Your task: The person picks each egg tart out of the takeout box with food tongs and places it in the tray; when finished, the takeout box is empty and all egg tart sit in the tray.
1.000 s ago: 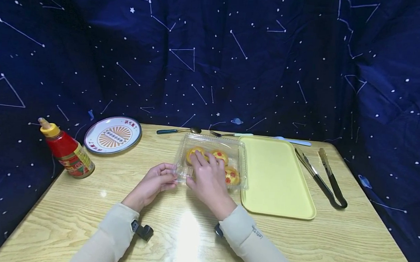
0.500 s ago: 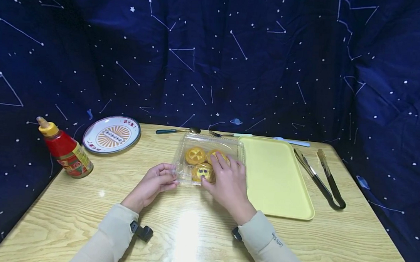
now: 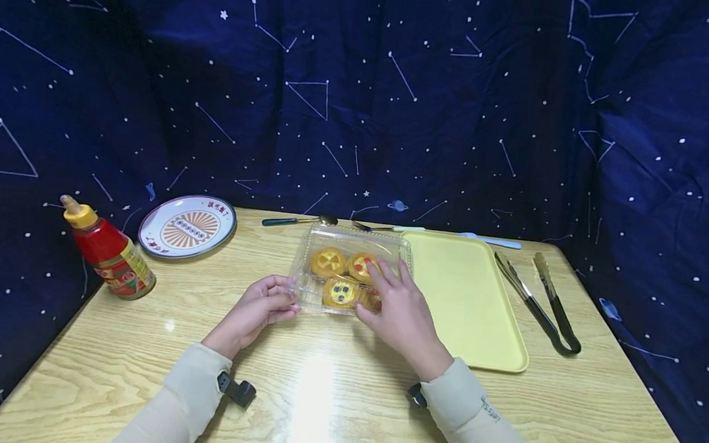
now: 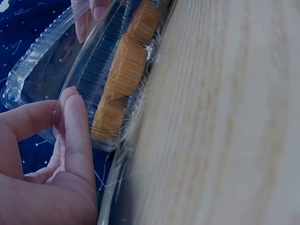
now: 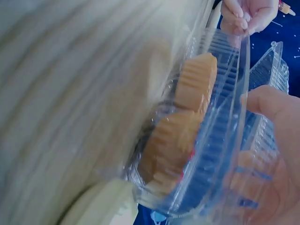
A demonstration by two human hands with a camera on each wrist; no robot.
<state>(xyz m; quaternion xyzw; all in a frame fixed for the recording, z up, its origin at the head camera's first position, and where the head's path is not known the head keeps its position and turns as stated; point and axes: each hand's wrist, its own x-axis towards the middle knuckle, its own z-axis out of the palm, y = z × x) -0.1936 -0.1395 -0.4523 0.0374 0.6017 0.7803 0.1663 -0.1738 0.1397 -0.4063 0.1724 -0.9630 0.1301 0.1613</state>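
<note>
1. Plastic container (image 3: 309, 300), clear, sits on the table (image 3: 91, 369) just beside the yellow tray (image 3: 463, 297), with round pastries (image 3: 328, 262) inside.
2. Left hand (image 3: 263, 307): fingers pinch the container's front-left edge.
3. Right hand (image 3: 403, 311): fingers lie loosely spread over its right end, thumb touching the rim.

Pastry box (image 3: 360, 238) sits mid-frame on the table (image 3: 91, 369), pastries (image 3: 328, 262) inside, left hand (image 3: 266, 303) at its front-left corner, right hand (image 3: 401, 311) over its right side. Tray's (image 3: 463, 303) just right of that, then tongs (image 3: 558, 313). Spoon (image 3: 298, 220) and fork (image 3: 383, 228) lie behind the box, another utensil (image 3: 500, 242) behind the tray. Plate's (image 3: 190, 227) left of the spoon, bottle (image 3: 110, 252) at far left, curtain (image 3: 336, 84) behind everything.
</note>
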